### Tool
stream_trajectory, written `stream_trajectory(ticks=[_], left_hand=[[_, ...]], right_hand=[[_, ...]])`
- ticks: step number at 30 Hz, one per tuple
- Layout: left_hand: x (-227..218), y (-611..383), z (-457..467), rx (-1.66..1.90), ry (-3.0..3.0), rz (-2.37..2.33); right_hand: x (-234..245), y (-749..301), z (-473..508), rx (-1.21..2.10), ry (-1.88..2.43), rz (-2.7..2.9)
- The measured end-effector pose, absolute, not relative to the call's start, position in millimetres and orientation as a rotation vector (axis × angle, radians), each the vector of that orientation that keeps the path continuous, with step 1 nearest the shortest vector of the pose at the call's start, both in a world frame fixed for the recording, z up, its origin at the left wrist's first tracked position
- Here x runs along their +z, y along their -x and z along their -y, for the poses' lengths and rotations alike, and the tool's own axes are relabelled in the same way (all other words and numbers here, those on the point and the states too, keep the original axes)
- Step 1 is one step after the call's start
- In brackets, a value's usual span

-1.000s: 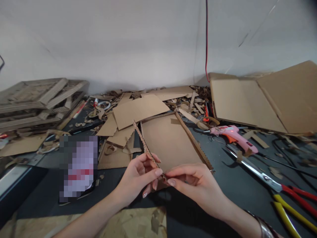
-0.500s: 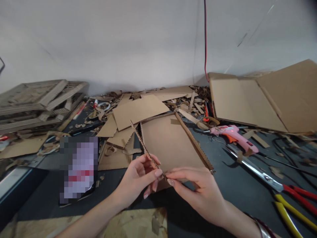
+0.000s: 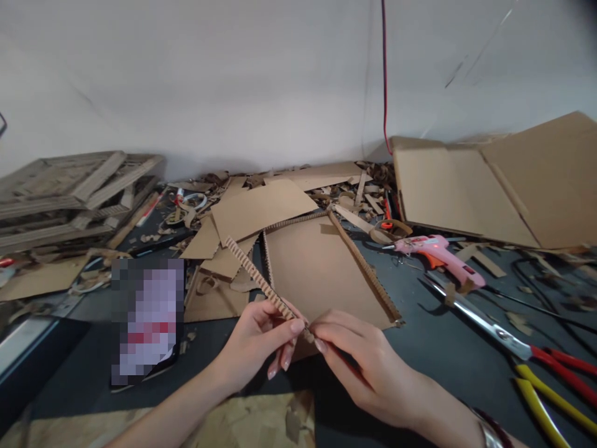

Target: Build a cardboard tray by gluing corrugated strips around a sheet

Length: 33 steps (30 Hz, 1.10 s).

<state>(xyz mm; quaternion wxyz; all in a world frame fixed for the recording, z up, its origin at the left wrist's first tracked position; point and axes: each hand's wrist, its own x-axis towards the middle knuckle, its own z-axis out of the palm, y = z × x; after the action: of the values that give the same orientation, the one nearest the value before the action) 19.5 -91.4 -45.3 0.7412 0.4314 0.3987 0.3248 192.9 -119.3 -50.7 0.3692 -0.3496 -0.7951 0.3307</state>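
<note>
A narrow corrugated cardboard strip (image 3: 255, 274), its ridged side showing, slants from the upper left down to my fingers. My left hand (image 3: 263, 336) pinches it near its lower end, between thumb and fingers. At that lower end my right hand (image 3: 368, 361) is closed too, thumb and fingertips on the strip's tip. Just beyond my hands lies a flat cardboard panel (image 3: 321, 267) with raised corrugated strips along its left, far and right edges. Its near edge is partly hidden by my hands.
A pink glue gun (image 3: 443, 258) lies right of the panel, with red-handled scissors (image 3: 504, 333) and yellow handles (image 3: 543, 398) nearer. Left are a pixelated phone (image 3: 152, 323) and stacked cardboard frames (image 3: 60, 193). Cardboard scraps (image 3: 261, 205) and an opened box (image 3: 466, 193) stand behind.
The strip has turned in my fingers, so its broad ridged face shows instead of its thin edge, and its far end has swung left and down. Both hands keep hold.
</note>
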Motion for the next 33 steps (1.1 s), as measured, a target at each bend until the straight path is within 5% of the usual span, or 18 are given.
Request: stream_trajectory(ticks=[17, 33], left_hand=[[-44.9, -19.4, 93.0, 0.614, -1.045, -0.996], [-46.2, -14.7, 107.7, 0.463, -2.361, -0.949]], right_hand=[[-42.9, -190.1, 122.3, 1.024, 0.910, 1.990], [-51.1, -191.0, 123.0, 0.924, 1.058, 1.979]])
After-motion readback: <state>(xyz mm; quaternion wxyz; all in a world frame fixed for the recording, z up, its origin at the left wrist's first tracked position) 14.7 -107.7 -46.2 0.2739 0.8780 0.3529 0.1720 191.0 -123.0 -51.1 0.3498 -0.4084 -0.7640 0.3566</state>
